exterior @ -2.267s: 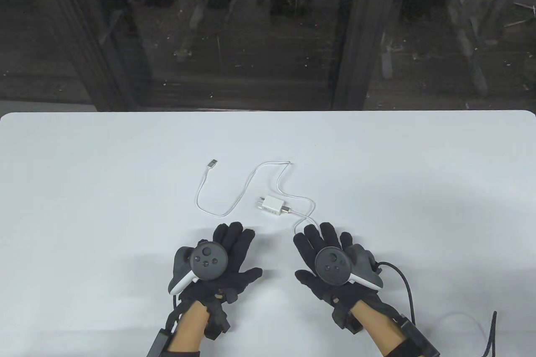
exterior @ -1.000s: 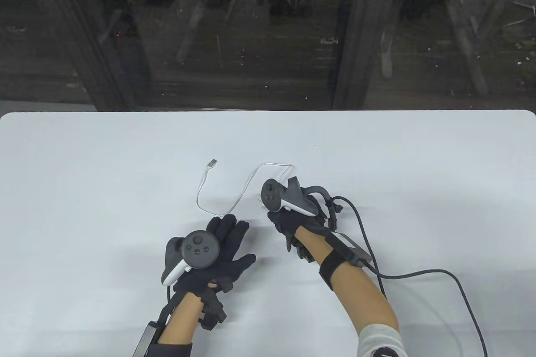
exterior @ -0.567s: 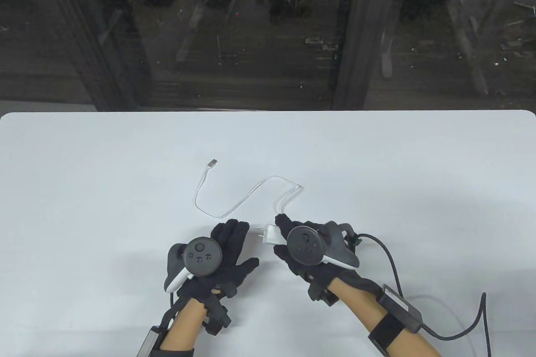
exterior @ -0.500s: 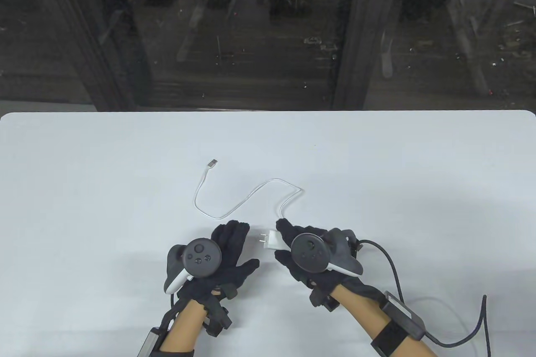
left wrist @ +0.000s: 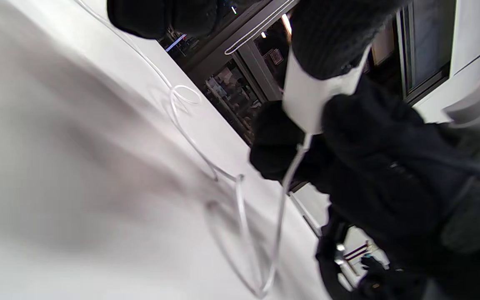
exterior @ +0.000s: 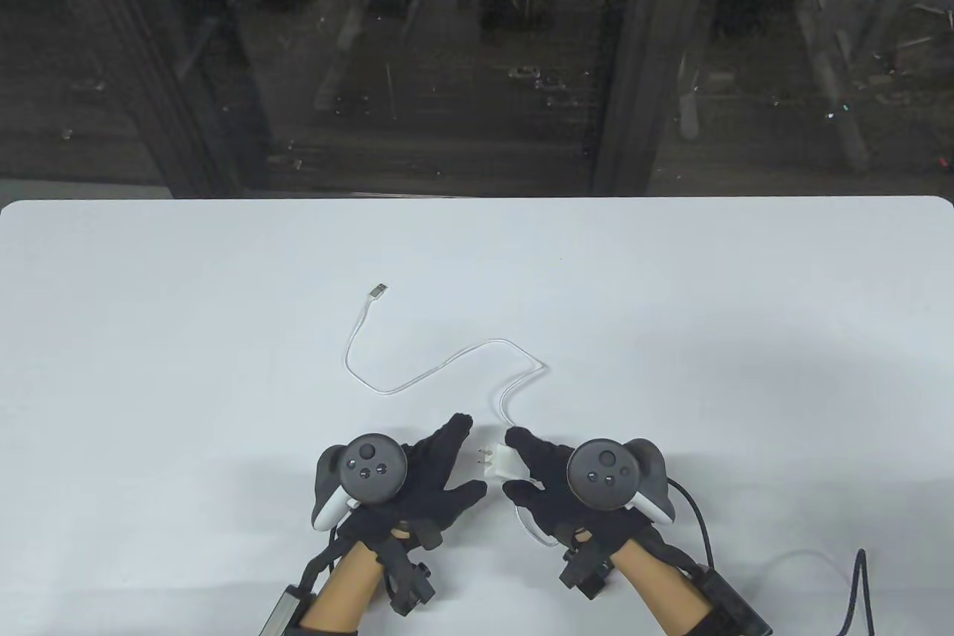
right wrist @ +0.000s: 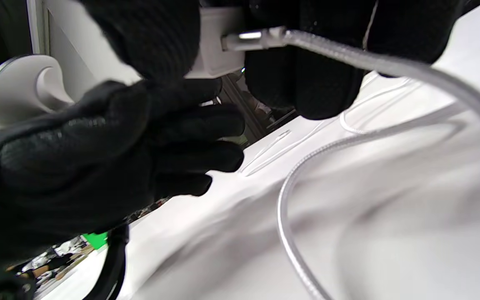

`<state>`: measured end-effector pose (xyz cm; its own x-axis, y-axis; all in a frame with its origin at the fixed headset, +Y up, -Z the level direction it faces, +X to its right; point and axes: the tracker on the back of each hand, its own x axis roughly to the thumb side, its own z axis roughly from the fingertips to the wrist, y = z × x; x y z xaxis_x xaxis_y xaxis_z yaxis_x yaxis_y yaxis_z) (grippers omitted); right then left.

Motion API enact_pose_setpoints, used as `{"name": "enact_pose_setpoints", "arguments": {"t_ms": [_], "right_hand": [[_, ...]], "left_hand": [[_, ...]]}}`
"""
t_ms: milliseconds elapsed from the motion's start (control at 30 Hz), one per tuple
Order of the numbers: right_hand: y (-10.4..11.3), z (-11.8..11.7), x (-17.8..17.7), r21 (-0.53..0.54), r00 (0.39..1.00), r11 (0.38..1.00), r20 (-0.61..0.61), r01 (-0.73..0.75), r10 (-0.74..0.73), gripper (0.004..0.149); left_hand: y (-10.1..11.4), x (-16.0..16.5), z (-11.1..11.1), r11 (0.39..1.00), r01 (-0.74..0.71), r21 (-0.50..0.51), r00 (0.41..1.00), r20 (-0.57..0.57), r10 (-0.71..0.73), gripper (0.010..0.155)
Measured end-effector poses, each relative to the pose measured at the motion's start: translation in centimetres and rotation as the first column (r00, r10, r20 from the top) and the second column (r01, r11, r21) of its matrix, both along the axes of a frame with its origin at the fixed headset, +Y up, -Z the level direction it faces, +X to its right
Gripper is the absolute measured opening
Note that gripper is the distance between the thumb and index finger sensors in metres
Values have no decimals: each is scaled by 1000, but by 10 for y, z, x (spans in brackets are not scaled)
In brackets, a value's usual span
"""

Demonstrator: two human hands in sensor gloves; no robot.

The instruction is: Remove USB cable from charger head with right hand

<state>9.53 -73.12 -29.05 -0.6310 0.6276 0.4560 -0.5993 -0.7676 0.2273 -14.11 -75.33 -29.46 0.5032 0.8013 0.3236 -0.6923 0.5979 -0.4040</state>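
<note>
One right hand (exterior: 555, 476), fingers clamped on charger head (exterior: 501, 463); plugged USB cable (right wrist: 261, 38) only wrist-visible.

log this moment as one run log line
right hand: holds charger off table | cable: still plugged in | left hand: open, beside charger prongs | unplug: not yet done

One cable (exterior: 417, 375), one charger (exterior: 502, 462). Two gloved hands: left (exterior: 425, 479), right (exterior: 555, 487). One tracker strapped on each, two altogether.

Legible text: none in any view.
Charger head (exterior: 501, 462), in right hand (exterior: 555, 494): plain white, unmarked.
Tracker (exterior: 604, 476) on that hand: unlabelled buttons only.
</note>
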Motion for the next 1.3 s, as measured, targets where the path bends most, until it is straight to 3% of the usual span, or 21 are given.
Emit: {"name": "enact_pose_setpoints", "arguments": {"t_ms": [200, 367, 567, 667, 800, 867, 967, 1100, 1133, 1200, 1233, 1300], "right_hand": [[-7, 0, -5, -102, 994, 990, -33, 100, -104, 71], [-11, -2, -4, -144, 985, 977, -59, 154, -164, 71], [-12, -4, 0, -201, 935, 919, -31, 340, -353, 69], [-11, -6, 2, -207, 937, 920, -39, 333, -348, 69], [-9, -6, 6, -120, 941, 934, -11, 336, -340, 62], [-11, -7, 10, -62, 951, 949, 17, 308, -308, 51], [-11, -7, 10, -30, 962, 962, 27, 272, -272, 42], [-6, -6, 7, 69, 963, 963, 57, 260, -264, 40], [-7, -6, 8, 85, 968, 970, 86, 227, -234, 40], [-11, -10, 19, 156, 988, 985, 124, 75, -95, 40], [-12, -12, 23, 150, 987, 987, 135, 64, -84, 40], [-15, -16, 30, 120, 978, 986, 157, 116, -134, 41]], "left_hand": [[-7, 7, 0, 987, -157, -40, 986, 41, 159, 78], [-10, 8, 0, 953, -295, -68, 955, 2, 296, 75], [-14, 3, -2, 841, -532, -99, 847, -84, 525, 71], [-17, 4, -1, 799, -589, -123, 808, -109, 579, 72], [-22, 6, 0, 712, -683, -163, 730, -148, 667, 73], [-23, 4, 0, 648, -744, -160, 668, -197, 718, 73], [-24, 4, 0, 667, -725, -172, 689, -181, 702, 73], [-16, 1, 0, 625, -770, -132, 637, -216, 739, 73], [-14, -6, -1, 588, -804, -87, 590, -235, 772, 73], [3, -35, -4, 307, -947, 92, 262, -329, 907, 73], [9, -49, -5, 305, -941, 145, 244, -333, 911, 73], [19, -81, -4, 552, -807, 210, 484, -298, 822, 73]]}}
